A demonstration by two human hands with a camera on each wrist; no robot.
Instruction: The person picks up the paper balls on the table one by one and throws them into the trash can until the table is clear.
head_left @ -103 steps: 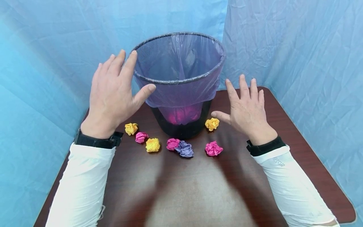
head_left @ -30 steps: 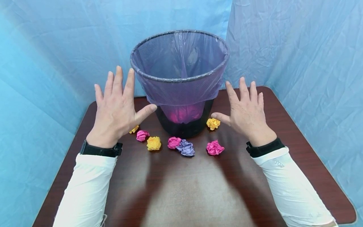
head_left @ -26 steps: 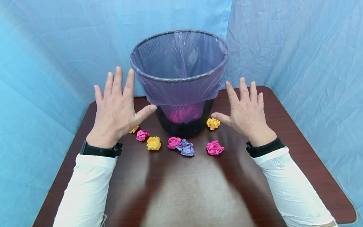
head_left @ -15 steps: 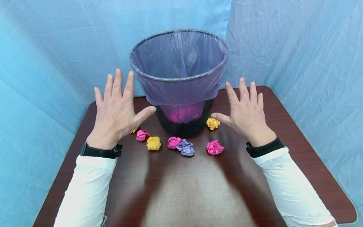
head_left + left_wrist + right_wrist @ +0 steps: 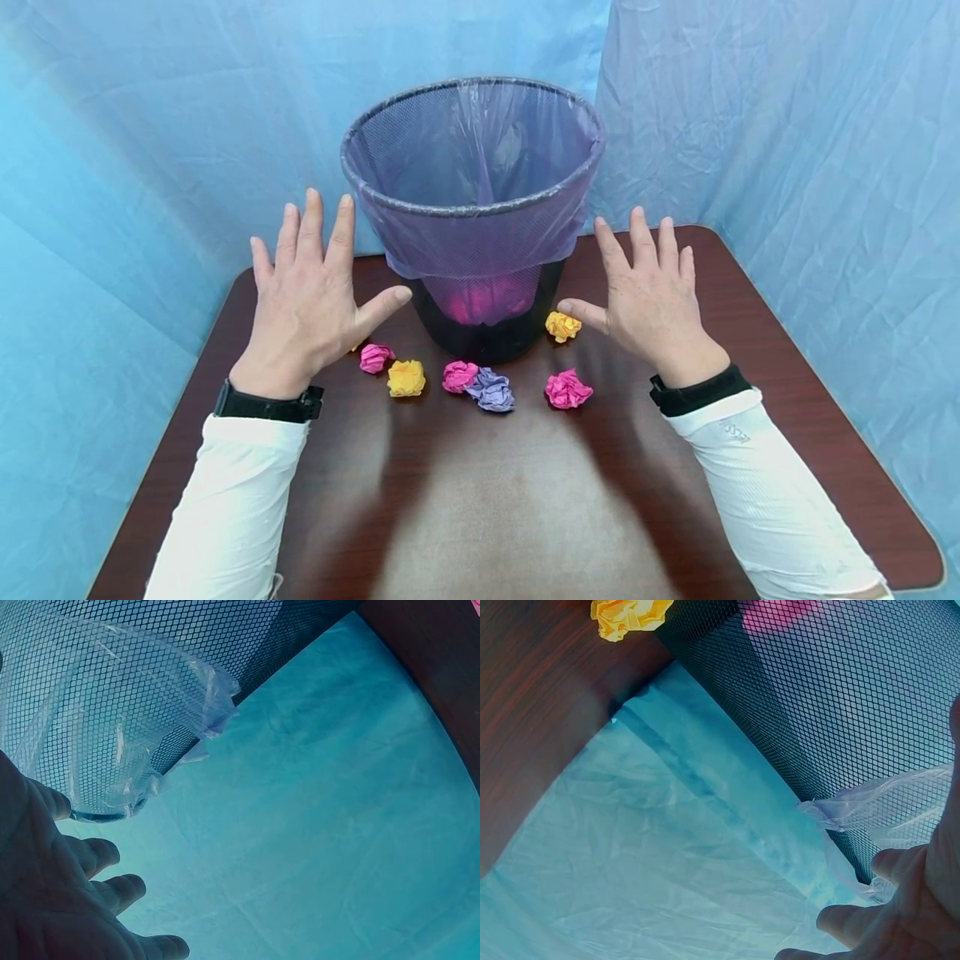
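"Mesh bin (image 5: 483,340) with its plastic bag (image 5: 480,243): where is it to be found?"

"It is found at the upper centre of the head view, standing upright on the table (image 5: 480,508). Through its lower wall, some pink contents (image 5: 487,300) can be seen."

"And how are the hands held?"

"The left hand (image 5: 307,300), at centre left, is spread, with the thumb held apart, and nothing is gripped. The right hand (image 5: 651,307), at centre right, is likewise spread, its thumb near the orange ball (image 5: 562,327). Whether the bag is touched by a fingertip cannot be told, even from the wrist views."

"What has just been changed?"

"Rather little. The left hand has been lowered in the frame, and by it the leftmost yellow ball (image 5: 356,347) is now almost covered. The right hand has been kept nearly in its place."

"Were the other paper balls displaced?"

"No shift is noticed. Left of centre, a small pink ball (image 5: 377,358) and a bright yellow ball (image 5: 406,378) are seen; at centre, a purple ball (image 5: 492,391) close against a middle pink ball (image 5: 458,377); right of centre, a right pink ball (image 5: 568,389)."

"What is meant by this for the work?"

"It may be judged that nothing has been advanced: seven balls are left outside the bin, none held."
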